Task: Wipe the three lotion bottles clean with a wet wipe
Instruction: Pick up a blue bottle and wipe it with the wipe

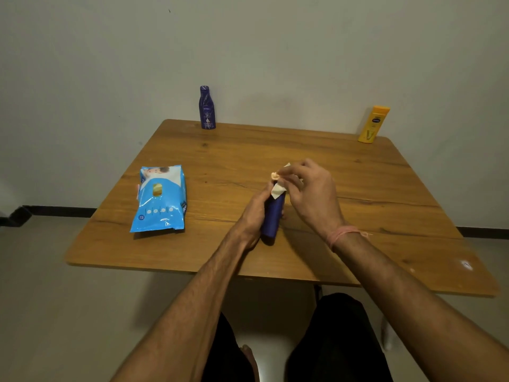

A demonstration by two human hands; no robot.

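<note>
While the left hand [254,213] grips a dark blue lotion bottle [272,216] mid-table, the right hand [308,188] pinches a wet wipe [278,188] against its top.
Bottle's long axis tilts, cap away from the person. Nivea bottle [207,108] stands at the table's [358,188] far edge, yellow Vaseline bottle [373,124] at the far right corner, wipes pack [159,199] near the left edge; bare wood lies between.

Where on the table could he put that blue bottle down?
Bare wood lies between the wipes pack and the hands, across the back between the dark blue bottle and the yellow bottle, and along the right side. Crowded only mid-table at the held bottle.
</note>
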